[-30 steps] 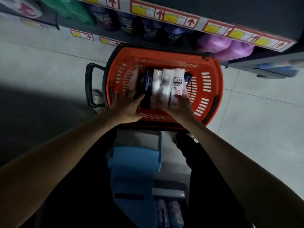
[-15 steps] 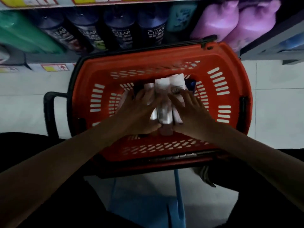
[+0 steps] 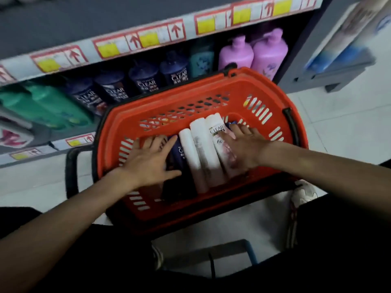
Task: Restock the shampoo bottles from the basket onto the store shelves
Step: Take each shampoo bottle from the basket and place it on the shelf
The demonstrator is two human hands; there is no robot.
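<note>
1. A red basket is seen standing on the tiled floor, just in front of the lowest shelf.
2. Shampoo bottles are laid side by side in the basket: one dark bottle on the left, then three white bottles; the rightmost one is marked CLEAR.
3. The left hand is laid flat at the left end of the row, touching the dark bottle. Its grip is wide open, the fingers are spread straight, and nothing is enclosed.
4. The right hand is rested on the rightmost white bottle. Its grip is likewise open, the fingers extended, and nothing is clasped.
5. On the shelf beyond, dark CLEAR bottles are stocked, with green bottles to the left and purple bottles to the right.
</note>
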